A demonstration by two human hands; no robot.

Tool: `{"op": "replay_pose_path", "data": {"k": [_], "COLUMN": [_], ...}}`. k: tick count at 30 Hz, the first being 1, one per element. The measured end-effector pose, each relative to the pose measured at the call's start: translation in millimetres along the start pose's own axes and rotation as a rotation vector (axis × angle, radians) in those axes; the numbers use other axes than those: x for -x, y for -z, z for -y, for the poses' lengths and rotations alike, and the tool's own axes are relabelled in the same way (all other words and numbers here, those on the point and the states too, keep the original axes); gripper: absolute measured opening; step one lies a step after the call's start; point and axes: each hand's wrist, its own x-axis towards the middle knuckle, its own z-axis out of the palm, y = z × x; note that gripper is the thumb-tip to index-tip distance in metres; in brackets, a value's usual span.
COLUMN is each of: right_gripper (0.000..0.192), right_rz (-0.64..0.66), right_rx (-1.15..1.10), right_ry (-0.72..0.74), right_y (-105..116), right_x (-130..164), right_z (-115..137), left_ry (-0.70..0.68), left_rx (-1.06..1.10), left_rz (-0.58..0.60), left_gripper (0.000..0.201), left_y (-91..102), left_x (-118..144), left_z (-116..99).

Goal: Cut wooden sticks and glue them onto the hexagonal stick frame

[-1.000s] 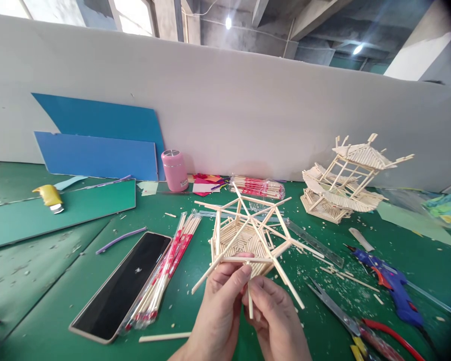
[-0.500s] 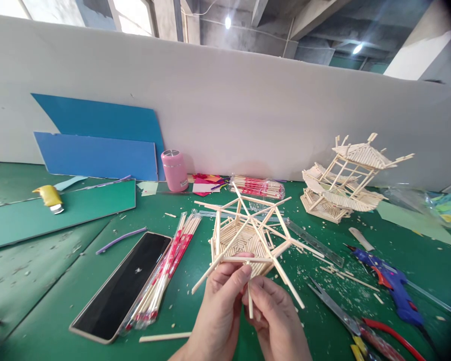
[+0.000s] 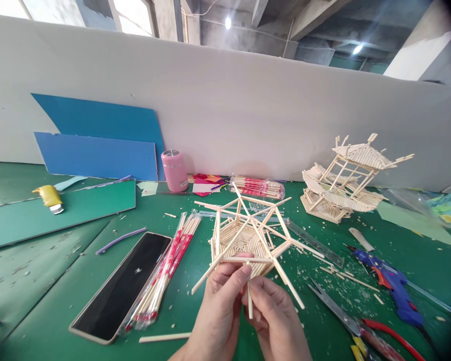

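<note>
Both hands sit at the near edge of the scene, pressed close together, and the stick frame [image 3: 248,233] lies just beyond them on the far side, its near rim touching the fingertips. The left hand [image 3: 220,306] pinches a horizontal stick of that near rim between thumb and forefinger. The right hand [image 3: 276,316] is closed on a short loose stick [image 3: 250,301], held upright with its long axis running near-to-far in the picture, its top end at the underside of the rim right beside the left thumb. So the short stick stands roughly square to the rim stick it meets, and both hands are equally close to the joint (the left one a shade higher).

The frame itself is a six-sided slatted base with long sticks crossing over it and poking out to the left, right and far side; it seems tipped up toward the camera, though whether its far edge rests on the desk [image 3: 60,296] cannot be told.

Around it: a wrapped bundle of sticks [image 3: 165,268] and a dark tablet [image 3: 122,286] to the left, scissors [image 3: 346,318] with red handles and a blue glue gun [image 3: 391,286] to the right, a clear ruler [image 3: 315,243] just right of the frame. Far right stands a finished stick pavilion [image 3: 346,180]; a pink bottle [image 3: 175,170] sits far back by the wall.
</note>
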Motion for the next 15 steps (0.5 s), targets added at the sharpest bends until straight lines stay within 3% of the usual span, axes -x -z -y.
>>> {"op": "replay_pose_path", "data": {"k": [15], "right_gripper": [0.032], "right_rz": [-0.007], "right_rx": [-0.014], "right_ry": [0.014], "right_y": [1.8], "right_x": [0.8], "right_z": [-3.6], "left_ry": [-0.001], "left_rx": [0.005], "left_rz": [-0.033], "left_gripper": [0.02], "left_y": [-3.1], "left_x": [2.0], "left_z": [-2.3]}}
